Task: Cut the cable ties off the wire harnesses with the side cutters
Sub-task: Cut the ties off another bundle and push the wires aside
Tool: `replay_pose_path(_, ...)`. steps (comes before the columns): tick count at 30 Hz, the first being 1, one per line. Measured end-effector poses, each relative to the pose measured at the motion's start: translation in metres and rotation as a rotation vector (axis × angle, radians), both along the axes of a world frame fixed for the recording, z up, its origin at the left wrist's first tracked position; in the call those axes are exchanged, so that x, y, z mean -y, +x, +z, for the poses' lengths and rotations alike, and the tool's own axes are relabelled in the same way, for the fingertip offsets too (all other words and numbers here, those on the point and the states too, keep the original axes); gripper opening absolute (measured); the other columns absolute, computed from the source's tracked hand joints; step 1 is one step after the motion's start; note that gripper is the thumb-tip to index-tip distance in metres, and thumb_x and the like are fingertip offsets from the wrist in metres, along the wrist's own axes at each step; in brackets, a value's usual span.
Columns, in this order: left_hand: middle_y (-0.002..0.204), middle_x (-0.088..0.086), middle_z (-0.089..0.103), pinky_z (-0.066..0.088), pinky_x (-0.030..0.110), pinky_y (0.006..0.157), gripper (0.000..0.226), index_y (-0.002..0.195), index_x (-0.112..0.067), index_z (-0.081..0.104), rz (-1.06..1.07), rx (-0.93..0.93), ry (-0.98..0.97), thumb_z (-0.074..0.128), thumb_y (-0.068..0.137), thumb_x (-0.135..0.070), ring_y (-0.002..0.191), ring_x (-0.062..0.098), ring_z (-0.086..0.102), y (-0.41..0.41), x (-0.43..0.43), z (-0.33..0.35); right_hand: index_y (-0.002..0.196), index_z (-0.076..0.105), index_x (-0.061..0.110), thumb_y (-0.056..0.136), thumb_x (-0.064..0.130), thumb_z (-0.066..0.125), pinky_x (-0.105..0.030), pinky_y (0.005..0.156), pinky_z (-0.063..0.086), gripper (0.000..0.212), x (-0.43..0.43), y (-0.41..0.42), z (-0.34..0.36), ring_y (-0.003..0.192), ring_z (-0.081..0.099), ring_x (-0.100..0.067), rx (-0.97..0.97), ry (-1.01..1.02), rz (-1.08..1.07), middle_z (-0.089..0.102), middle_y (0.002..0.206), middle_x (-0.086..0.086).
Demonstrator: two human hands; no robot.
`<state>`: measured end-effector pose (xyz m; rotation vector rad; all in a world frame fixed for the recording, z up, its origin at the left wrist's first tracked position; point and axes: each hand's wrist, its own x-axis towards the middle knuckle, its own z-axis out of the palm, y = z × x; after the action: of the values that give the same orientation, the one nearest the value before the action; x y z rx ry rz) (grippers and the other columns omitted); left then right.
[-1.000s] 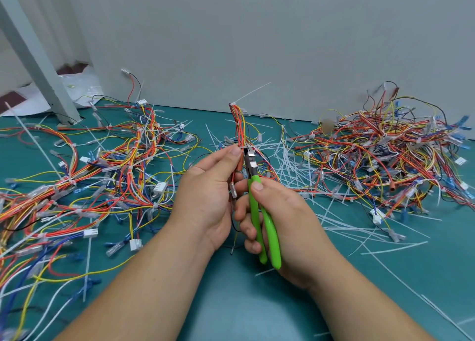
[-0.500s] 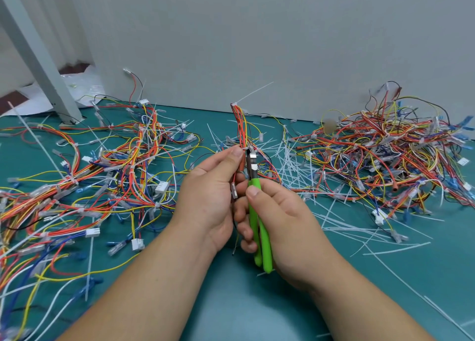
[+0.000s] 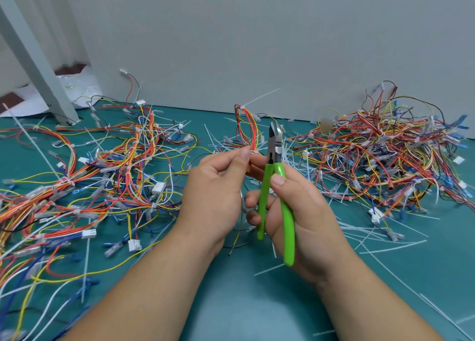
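Note:
My left hand (image 3: pixel 218 191) pinches a small wire harness (image 3: pixel 248 127) of red, orange and yellow wires, held upright over the green mat. A white cable tie (image 3: pixel 259 99) sticks out from the harness top; another small tie sits right at my left fingertips. My right hand (image 3: pixel 295 212) grips the green-handled side cutters (image 3: pixel 276 199). Their handles are spread and the jaws (image 3: pixel 273 133) stand open, just right of the harness and apart from it.
A big tangle of harnesses (image 3: pixel 90 181) covers the mat's left side, another heap (image 3: pixel 385 155) lies at the right. Cut white tie pieces (image 3: pixel 359 227) litter the middle and right. A grey wall stands behind, and a slanted grey post (image 3: pixel 33 63) at the far left.
The cutters' handles, squeezed together half a second ago, have spread and the jaws have lifted up and to the right, off the harness. My left hand still holds the harness.

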<state>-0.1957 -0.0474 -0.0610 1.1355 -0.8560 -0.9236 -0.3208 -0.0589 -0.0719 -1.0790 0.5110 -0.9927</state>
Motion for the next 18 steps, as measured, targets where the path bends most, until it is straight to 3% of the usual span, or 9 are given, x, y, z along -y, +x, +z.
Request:
replay_pose_path(2, 0.109, 0.004, 0.074, 0.052, 0.032, 0.053, 0.024, 0.099, -0.026, 0.081, -0.017, 0.04, 0.012, 0.058, 0.101, -0.034, 0.083, 0.009, 0.067, 0.0, 0.0, 0.0, 0.129, 0.069, 0.013, 0.084, 0.035, 0.066, -0.03, 0.064, 0.044, 0.051, 0.002, -0.003, 0.0, 0.08, 0.062, -0.017, 0.016, 0.002, 0.001, 0.069, 0.131, -0.007)
replay_pose_path(5, 0.091, -0.007, 0.074, 0.052, 0.028, 0.051, 0.025, 0.107, -0.03, 0.077, -0.115, -0.062, 0.056, 0.053, 0.104, -0.033, 0.074, 0.012, 0.064, -0.003, -0.001, 0.001, 0.13, 0.068, 0.01, 0.09, 0.03, 0.062, -0.032, 0.063, 0.042, 0.044, 0.007, -0.005, 0.003, 0.08, 0.063, -0.016, 0.126, 0.064, -0.034, 0.071, 0.122, -0.004)
replay_pose_path(8, 0.085, -0.007, 0.077, 0.054, 0.019, 0.059, 0.029, 0.089, -0.035, 0.078, -0.201, -0.019, 0.118, 0.053, 0.103, -0.035, 0.07, 0.01, 0.071, -0.003, -0.003, 0.003, 0.143, 0.055, 0.005, 0.085, 0.036, 0.062, -0.032, 0.063, 0.04, 0.066, 0.013, -0.012, 0.01, 0.081, 0.06, -0.018, 0.223, 0.12, -0.074, 0.066, 0.129, -0.004)
replay_pose_path(12, 0.081, -0.005, 0.076, 0.048, 0.026, 0.065, 0.025, 0.078, -0.037, 0.077, -0.23, 0.054, 0.158, 0.061, 0.096, -0.044, 0.074, 0.01, 0.073, 0.001, -0.004, 0.002, 0.148, 0.05, 0.007, 0.085, 0.039, 0.063, -0.032, 0.063, 0.038, 0.072, 0.017, -0.018, 0.013, 0.081, 0.056, -0.017, 0.238, 0.139, -0.093, 0.062, 0.138, -0.003)
replay_pose_path(15, 0.072, -0.009, 0.07, 0.043, 0.028, 0.064, 0.021, 0.078, -0.032, 0.076, -0.214, 0.097, 0.154, 0.066, 0.095, -0.036, 0.065, 0.008, 0.066, 0.002, -0.003, 0.0, 0.149, 0.048, 0.007, 0.085, 0.04, 0.063, -0.031, 0.062, 0.041, 0.073, 0.017, -0.019, 0.012, 0.08, 0.057, -0.018, 0.235, 0.138, -0.104, 0.064, 0.135, -0.001)
replay_pose_path(18, 0.073, -0.008, 0.07, 0.041, 0.026, 0.059, 0.022, 0.081, -0.03, 0.077, -0.254, 0.019, 0.155, 0.063, 0.098, -0.032, 0.06, 0.01, 0.063, 0.004, -0.004, 0.002, 0.145, 0.052, 0.012, 0.085, 0.04, 0.063, -0.033, 0.065, 0.04, 0.067, 0.017, -0.018, 0.012, 0.083, 0.057, -0.019, 0.246, 0.142, -0.103, 0.061, 0.137, -0.001)
